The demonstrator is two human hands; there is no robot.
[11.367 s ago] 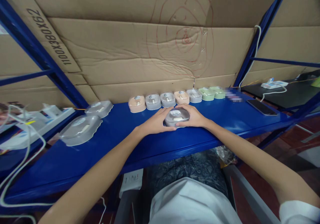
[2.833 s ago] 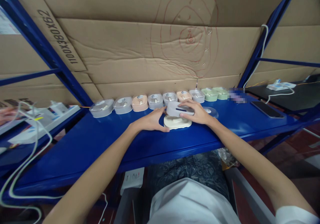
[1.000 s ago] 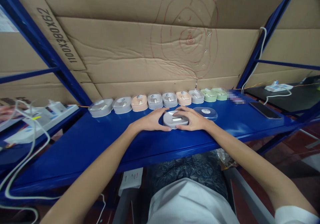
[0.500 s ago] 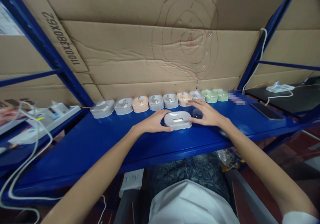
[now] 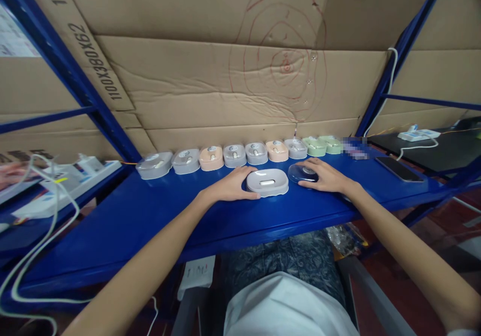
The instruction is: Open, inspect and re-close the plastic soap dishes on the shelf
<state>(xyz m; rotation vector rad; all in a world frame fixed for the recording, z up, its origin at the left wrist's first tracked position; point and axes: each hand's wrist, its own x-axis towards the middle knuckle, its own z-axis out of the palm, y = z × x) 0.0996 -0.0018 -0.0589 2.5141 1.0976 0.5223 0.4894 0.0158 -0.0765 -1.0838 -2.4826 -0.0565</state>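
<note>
A grey soap box (image 5: 267, 182) without its lid sits on the blue shelf (image 5: 158, 216), a white slot showing in its top. My left hand (image 5: 227, 188) rests against the box's left side, holding it steady. Just to the right, my right hand (image 5: 325, 177) lies on a clear plastic lid (image 5: 299, 173) that is flat on the shelf, fingers curled over its right edge.
A row of closed soap boxes (image 5: 240, 153) in grey, peach and green lines the cardboard back wall (image 5: 210, 85). A phone (image 5: 399, 168) lies at the right. Power strips and white cables (image 5: 67, 176) sit at the left, and another power strip (image 5: 418, 134) at far right.
My right hand has left the grey box and moved right onto the clear lid. The left hand has stayed at the box.
</note>
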